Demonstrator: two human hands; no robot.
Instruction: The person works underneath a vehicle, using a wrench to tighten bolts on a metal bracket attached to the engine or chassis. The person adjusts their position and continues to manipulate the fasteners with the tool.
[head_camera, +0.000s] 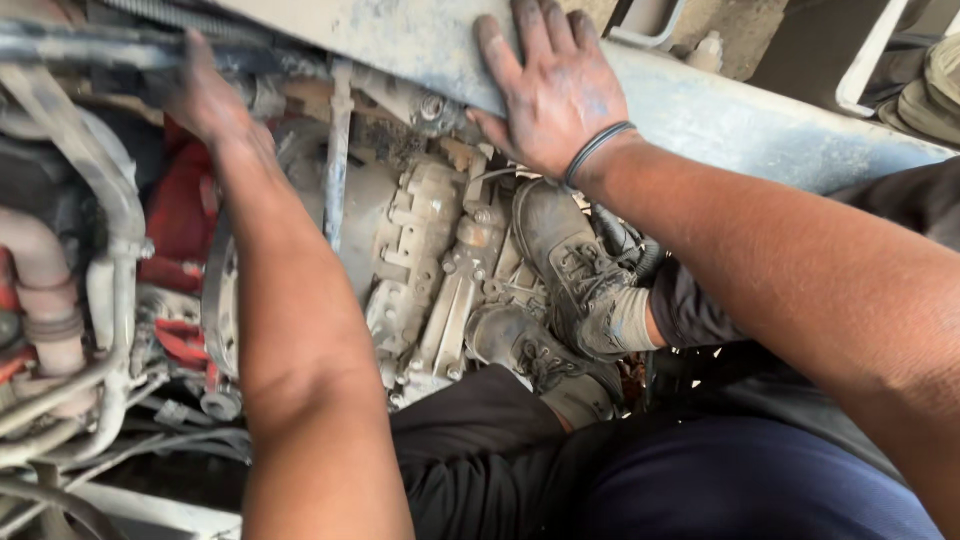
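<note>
My right hand lies flat, fingers spread, on a dusty grey frame rail that runs across the top of the view; a black band circles its wrist. My left hand reaches far up to the left into the engine bay, against a dark bar; its fingers are mostly hidden, so its grip is unclear. Below and between my arms sits a grimy grey gearbox housing. My two dusty dark shoes rest against that housing.
Red engine parts and grey metal pipes crowd the left side. A beige hose runs at the far left. My dark trousers fill the lower right. A white frame shows at top right.
</note>
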